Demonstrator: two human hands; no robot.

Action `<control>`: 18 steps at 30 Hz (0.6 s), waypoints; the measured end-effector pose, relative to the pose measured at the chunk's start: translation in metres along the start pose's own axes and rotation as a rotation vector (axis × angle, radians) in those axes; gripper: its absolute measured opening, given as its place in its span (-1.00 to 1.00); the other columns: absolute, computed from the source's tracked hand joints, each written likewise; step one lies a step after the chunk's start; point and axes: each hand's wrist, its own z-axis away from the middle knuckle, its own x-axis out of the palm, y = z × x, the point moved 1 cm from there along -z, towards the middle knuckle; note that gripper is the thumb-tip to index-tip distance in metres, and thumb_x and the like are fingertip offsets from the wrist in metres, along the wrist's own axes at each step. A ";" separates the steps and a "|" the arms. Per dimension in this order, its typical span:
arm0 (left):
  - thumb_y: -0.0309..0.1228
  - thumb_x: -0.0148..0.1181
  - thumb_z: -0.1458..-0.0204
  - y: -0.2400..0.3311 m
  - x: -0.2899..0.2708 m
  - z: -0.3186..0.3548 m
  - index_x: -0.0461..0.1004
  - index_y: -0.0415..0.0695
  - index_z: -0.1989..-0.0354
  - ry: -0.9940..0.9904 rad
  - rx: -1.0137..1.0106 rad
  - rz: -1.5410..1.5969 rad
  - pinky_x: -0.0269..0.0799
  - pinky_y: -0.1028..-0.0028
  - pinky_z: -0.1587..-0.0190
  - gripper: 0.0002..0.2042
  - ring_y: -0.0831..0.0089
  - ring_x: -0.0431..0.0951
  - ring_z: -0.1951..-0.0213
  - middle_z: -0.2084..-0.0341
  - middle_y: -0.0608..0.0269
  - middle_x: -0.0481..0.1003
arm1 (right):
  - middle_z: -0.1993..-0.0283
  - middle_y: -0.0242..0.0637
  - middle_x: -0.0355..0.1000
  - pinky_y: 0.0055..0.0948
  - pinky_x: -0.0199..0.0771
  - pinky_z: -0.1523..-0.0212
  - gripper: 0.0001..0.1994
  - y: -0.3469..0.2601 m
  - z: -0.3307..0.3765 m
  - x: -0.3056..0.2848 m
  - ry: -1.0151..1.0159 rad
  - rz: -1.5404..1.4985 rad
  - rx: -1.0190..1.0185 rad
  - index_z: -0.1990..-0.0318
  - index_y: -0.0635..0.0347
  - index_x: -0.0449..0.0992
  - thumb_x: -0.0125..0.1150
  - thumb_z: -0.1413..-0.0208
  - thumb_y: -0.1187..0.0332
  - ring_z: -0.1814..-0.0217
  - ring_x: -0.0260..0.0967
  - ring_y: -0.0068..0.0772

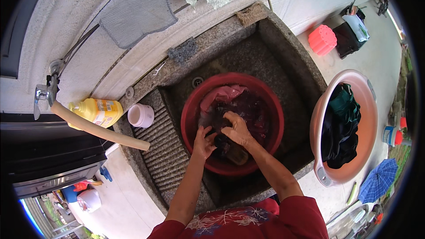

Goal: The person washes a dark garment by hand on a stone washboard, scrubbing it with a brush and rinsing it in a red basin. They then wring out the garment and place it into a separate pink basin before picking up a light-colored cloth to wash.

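Inside the dark red plastic basin, from its middle toward its near rim: dark wet cloth. Toward the far rim of the basin: pink cloth, bunched in folds. Near the middle of the basin, at the dark wet cloth: left hand, half open, with fingers a little bent, and right hand, back upward, with fingers curled and thumb apart from them. Cannot tell, for either hand, whether closed firmly on the cloth or only pressing it, because of dark folds around the fingertips. Also near the near rim of the basin: brownish patch, of kind not clear.

Judging by the soaked look, expect soft and limp cloth, heavier than when dry, probably slippery, but not fragile. Better to take hold of a thick gathered fold with both hands, not of one thin edge, and to support the weight from below when lifting.

Around the basin: stone laundry sink. To the left of the basin: ribbed washboard, pale pink jar and, farther, yellow bottle. To the right of the basin: peach-coloured tub with dark clothes inside.
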 end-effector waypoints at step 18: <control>-0.21 -0.03 -0.15 -0.024 0.028 0.043 0.45 -0.03 0.22 -0.656 0.296 1.403 0.40 0.43 0.12 -0.79 0.40 0.48 0.20 0.34 0.35 0.46 | 0.52 -0.30 0.35 -0.20 0.44 0.38 -0.73 -0.079 0.049 0.068 0.224 0.427 -0.367 0.56 0.09 0.45 0.35 0.51 0.26 0.34 0.38 -0.18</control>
